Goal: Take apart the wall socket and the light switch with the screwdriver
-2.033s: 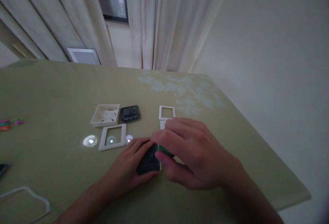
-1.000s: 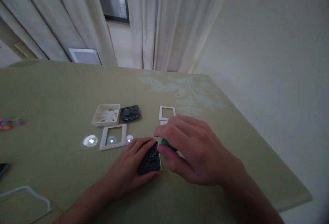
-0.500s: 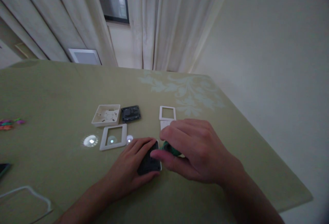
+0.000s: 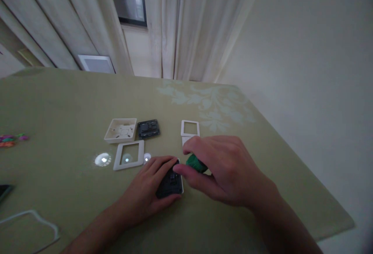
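Observation:
My left hand (image 4: 151,186) is closed around a black wall switch module (image 4: 171,182) with a thin white edge, holding it low at the tabletop. Its fingers cover the module's left side, and the thumb runs along the near edge. Just to the right, my right hand (image 4: 221,168) grips a green-handled screwdriver (image 4: 196,163) between thumb and fingers. Only the rounded green handle shows; I cannot see the shaft or tip. A white panel (image 4: 186,140) lies partly hidden behind my right hand, against a small white frame (image 4: 190,128).
A white open box (image 4: 121,130), a second black module (image 4: 148,129) and a larger white frame (image 4: 129,155) lie left of centre. At the left are colourful small items (image 4: 13,140), a dark device (image 4: 5,191) and a white cable (image 4: 35,215). Curtains (image 4: 198,28) hang behind the table.
My right hand has turned slightly and shifted a little right, so more of the green handle and of the module's face shows. My left hand stays in place.

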`<action>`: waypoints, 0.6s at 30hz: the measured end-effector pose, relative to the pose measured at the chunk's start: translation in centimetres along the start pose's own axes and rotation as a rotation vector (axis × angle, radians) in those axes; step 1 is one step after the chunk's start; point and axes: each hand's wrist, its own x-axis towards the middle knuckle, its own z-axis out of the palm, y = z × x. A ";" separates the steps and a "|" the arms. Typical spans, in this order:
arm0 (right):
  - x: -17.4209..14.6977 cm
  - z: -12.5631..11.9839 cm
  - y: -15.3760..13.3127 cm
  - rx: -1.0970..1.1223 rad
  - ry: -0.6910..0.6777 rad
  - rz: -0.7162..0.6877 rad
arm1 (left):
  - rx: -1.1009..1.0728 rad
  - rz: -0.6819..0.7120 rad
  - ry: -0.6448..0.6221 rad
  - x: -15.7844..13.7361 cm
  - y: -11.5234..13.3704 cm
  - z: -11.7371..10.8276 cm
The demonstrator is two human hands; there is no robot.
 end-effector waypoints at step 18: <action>-0.2 -0.3 0.0 0.057 -0.013 -0.051 | -0.082 -0.011 -0.035 0.2 0.4 -0.2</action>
